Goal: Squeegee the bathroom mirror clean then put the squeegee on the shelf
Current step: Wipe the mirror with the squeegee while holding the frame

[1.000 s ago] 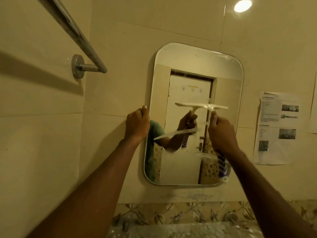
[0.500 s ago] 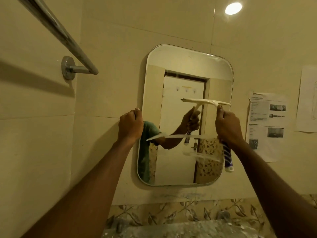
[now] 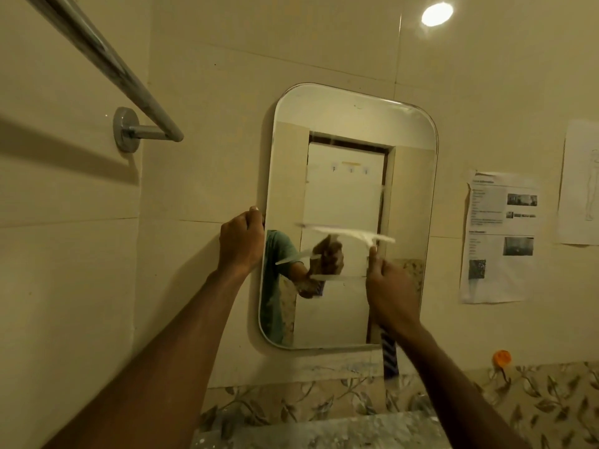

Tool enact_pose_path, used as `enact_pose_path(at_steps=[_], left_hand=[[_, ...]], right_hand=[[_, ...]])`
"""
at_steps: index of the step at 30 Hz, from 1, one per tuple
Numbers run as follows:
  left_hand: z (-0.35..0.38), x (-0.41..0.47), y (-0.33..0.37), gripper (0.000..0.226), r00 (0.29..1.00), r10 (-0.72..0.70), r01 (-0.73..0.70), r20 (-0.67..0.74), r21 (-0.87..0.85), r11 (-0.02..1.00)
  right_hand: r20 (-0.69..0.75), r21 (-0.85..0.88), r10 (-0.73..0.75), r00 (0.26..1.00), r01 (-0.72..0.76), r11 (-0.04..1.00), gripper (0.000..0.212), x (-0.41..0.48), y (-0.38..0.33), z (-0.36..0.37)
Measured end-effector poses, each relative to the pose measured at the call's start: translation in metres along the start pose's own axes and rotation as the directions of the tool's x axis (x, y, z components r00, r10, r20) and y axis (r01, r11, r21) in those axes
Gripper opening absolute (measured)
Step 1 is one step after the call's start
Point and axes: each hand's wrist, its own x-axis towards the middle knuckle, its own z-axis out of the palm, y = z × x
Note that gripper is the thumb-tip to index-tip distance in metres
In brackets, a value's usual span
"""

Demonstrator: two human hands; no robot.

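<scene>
While the right hand [image 3: 390,294] grips the squeegee [image 3: 351,235] by its handle, fingers wrapped closed around it, the white blade lies roughly level across the mirror [image 3: 350,196] at about mid-height, right of centre. Blade is blurred; whether its full edge touches the glass cannot be told. The striped lower end of the handle sticks out below the wrist, near the mirror's bottom right corner.

Left hand [image 3: 241,243] is at the mirror's left edge, fingers curled closed over or against the rim, apparently steadying it. Exact contact is not resolvable.

Status (judgement): wiping step in hand; the shelf step is not yet begun, and no shelf shows in this view.

Risks from here:
- Blade tilted or lifted at one end leaves a streak; cause would be uneven wrist pressure, since the handle sits toward the blade's right end.
- The strip of glass under the left fingers may go unwiped unless that hand shifts.
- Pushing hard on the right half could rock the mirror on its mount if the left hand slackens.
- A long stroke past the right edge could reach the printed paper [image 3: 500,236] taped just beside the mirror and wet or tear it.
- Runoff may drip onto the leaf-patterned tile band [image 3: 534,393] below.
</scene>
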Motion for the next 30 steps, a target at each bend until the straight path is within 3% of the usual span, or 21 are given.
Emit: enact_pose_path(at_steps=[3,6,12,18,24,30], left_hand=[[-0.001,0.000,0.001,0.053,1.000,-0.008,0.008,0.007,-0.002,1.000],[-0.004,-0.001,0.002,0.054,0.999,-0.023,0.024,0.030,-0.014,1.000],[-0.006,-0.005,0.006,0.053,0.997,-0.057,0.059,0.056,-0.048,0.997],[-0.012,-0.008,0.010,0.057,0.986,-0.103,0.113,0.131,-0.070,0.991],[-0.017,-0.006,0.010,0.045,0.974,-0.153,0.179,0.168,-0.147,0.973],[-0.014,-0.006,0.007,0.048,0.977,-0.150,0.168,0.152,-0.120,0.978]], right_hand=[[0.009,0.023,-0.049,0.999,0.049,0.999,0.048,0.028,-0.029,0.003],[0.032,0.035,-0.046,0.998,0.045,0.998,0.043,0.001,-0.023,0.028],[0.133,-0.124,0.125,0.983,-0.108,0.986,0.056,-0.091,0.016,0.068],[0.048,0.027,-0.030,0.998,0.029,0.999,0.046,-0.032,-0.031,0.032],[0.142,-0.025,-0.008,0.990,0.011,1.000,0.042,-0.054,-0.026,0.048],[0.248,-0.239,0.102,0.963,-0.041,0.970,0.043,-0.116,0.021,0.064]])
